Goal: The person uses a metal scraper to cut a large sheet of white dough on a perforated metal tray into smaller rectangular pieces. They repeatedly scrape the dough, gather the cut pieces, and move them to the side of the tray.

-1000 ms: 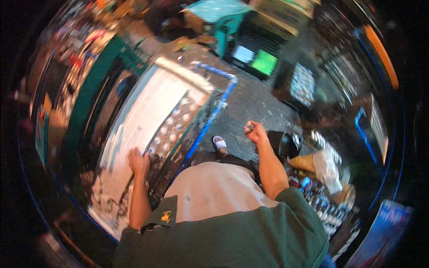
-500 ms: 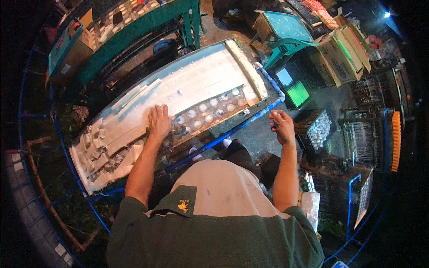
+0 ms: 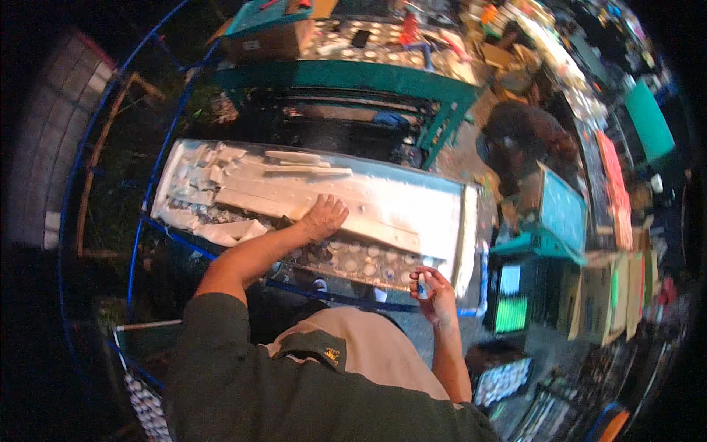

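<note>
My left hand (image 3: 322,217) lies palm down on a long pale strip (image 3: 287,211) that covers part of a shallow white tray-like table (image 3: 431,214). Its fingers are stretched out. Just over the table's near right edge, my right hand (image 3: 436,298) pinches a small white piece with blue on it (image 3: 423,286); blur hides its exact kind. Along the near side, between both hands, sit rows of round pale discs (image 3: 350,264), partly under the strip. Broken pale slabs (image 3: 199,184) are heaped at the left end, and narrow loose strips (image 3: 298,163) lie along the far side.
A blue pipe frame (image 3: 471,312) runs round the table's near side. Beyond stands a green bench (image 3: 346,77) with many round pieces. On the right are a green plastic chair (image 3: 556,210), cardboard boxes (image 3: 607,298) and a crate of white pieces (image 3: 503,381). A crouching person (image 3: 526,140) is farther back.
The view has turned, so the table now lies tilted the other way. My right hand has come from beside the table's right end to its near edge. My left hand stays on the strip.
</note>
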`<state>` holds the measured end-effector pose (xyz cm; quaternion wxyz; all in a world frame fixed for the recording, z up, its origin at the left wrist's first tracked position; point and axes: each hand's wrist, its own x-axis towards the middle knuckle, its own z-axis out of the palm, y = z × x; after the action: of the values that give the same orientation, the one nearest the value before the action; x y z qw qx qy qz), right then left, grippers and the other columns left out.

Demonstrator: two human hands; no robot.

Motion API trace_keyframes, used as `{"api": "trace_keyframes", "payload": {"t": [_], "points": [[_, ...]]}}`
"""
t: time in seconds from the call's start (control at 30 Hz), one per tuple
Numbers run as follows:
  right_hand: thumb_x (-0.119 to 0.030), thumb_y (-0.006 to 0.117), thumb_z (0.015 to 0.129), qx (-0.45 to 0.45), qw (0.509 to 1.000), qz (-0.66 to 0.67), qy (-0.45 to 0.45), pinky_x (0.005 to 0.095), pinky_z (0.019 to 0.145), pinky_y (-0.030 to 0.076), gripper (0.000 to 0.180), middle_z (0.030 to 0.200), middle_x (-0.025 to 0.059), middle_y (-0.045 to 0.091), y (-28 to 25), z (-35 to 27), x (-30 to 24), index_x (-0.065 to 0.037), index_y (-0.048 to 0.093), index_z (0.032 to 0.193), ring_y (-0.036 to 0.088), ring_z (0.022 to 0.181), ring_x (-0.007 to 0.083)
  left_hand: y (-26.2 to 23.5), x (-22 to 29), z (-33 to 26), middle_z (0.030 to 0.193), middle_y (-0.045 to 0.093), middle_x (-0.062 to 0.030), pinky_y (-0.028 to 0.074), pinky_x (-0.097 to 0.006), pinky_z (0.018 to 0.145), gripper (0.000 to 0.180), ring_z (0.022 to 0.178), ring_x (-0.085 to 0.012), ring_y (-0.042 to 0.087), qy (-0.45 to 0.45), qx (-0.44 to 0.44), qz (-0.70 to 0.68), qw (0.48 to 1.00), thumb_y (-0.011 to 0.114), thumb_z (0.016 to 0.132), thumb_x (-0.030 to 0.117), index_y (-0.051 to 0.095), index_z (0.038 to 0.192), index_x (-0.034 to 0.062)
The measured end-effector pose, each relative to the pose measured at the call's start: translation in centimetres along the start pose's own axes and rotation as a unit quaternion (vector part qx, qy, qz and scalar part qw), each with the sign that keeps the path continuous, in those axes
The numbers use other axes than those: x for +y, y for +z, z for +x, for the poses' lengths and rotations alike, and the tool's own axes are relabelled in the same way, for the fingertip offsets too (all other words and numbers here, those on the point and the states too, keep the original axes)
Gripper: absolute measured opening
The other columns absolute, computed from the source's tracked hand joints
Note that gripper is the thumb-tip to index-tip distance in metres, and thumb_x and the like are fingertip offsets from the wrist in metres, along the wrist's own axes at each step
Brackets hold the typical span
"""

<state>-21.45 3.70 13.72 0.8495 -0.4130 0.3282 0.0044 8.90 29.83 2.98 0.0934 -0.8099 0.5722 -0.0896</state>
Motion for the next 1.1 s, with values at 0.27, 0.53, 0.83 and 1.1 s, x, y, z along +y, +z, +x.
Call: {"api": "trace_keyframes", "payload": {"t": [0.27,0.53,0.83,1.1], "points": [[-0.017,0.063,0.102,-0.100,0.984,-0.122,0.078,0.0340,0.068,0.054,0.029,0.101,0.0103,0.067,3.7,5.8,-1.8,-0.001,0.056,0.125,0.065,0.080,0.0202,-4.3,2.8,-1.4,0.105,0.064,-0.0154,0.049,-0.047,0.085,0.045,0.097,-0.0301,0.063,-0.140,0.093,-0.063,0.984,0.056,0.086,0.018,0.064,0.127,0.0009],[-0.017,0.072,0.096,-0.078,0.978,-0.192,-0.036,0.0293,0.063,0.051,0.037,0.093,0.0075,0.066,7.8,12.2,-2.4,0.001,0.057,0.125,0.062,0.074,0.0145,-6.9,2.8,-1.8,0.101,0.058,-0.0152,0.043,-0.047,0.083,0.060,0.099,-0.0344,0.057,-0.151,0.136,-0.240,0.949,0.071,0.063,0.010,0.060,0.121,0.0011],[-0.017,0.060,0.099,-0.156,0.979,-0.129,-0.015,0.0343,0.066,0.054,0.020,0.093,0.0083,0.065,8.0,23.6,-6.7,-0.003,0.062,0.112,0.064,0.078,0.0202,-9.9,2.3,-2.0,0.104,0.060,-0.0151,0.041,-0.046,0.087,0.056,0.103,-0.0327,0.058,-0.131,0.108,-0.316,0.933,0.076,0.064,0.013,0.058,0.116,0.0035],[-0.051,0.069,0.093,-0.171,0.956,-0.174,-0.164,0.0432,0.085,0.052,0.064,0.108,0.0139,0.061,24.0,34.4,-25.1,0.002,0.056,0.127,0.058,0.092,0.0269,-10.1,3.1,-3.1,0.109,0.062,-0.0160,0.043,-0.049,0.091,0.063,0.105,-0.0346,0.059,-0.131,0.096,-0.263,0.951,0.077,0.063,0.014,0.060,0.122,0.0011]]}}
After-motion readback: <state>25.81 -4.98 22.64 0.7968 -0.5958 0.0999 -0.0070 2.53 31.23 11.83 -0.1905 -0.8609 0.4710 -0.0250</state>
